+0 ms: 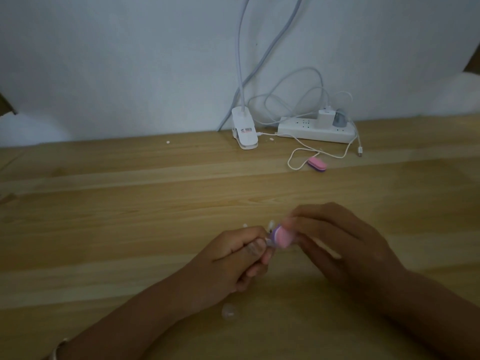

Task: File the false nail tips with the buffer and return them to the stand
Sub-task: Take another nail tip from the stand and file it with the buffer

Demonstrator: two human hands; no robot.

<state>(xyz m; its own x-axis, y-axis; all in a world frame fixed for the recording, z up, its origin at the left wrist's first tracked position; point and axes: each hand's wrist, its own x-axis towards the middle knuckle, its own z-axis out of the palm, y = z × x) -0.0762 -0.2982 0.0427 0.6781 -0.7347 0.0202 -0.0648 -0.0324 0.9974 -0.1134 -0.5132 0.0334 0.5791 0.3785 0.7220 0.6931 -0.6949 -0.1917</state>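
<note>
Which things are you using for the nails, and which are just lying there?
In use: the left hand, pinching a small blurred nail tip; the right hand, holding the pink buffer against it.
Lying about: a second buffer, the clip lamp, the power strip, the loose white cable.

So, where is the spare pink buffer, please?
Head view: the spare pink buffer lies back right on the table, beside the white cable loop, near the power strip.

lamp clip (pixel 245 131) label, print too small to read
</note>
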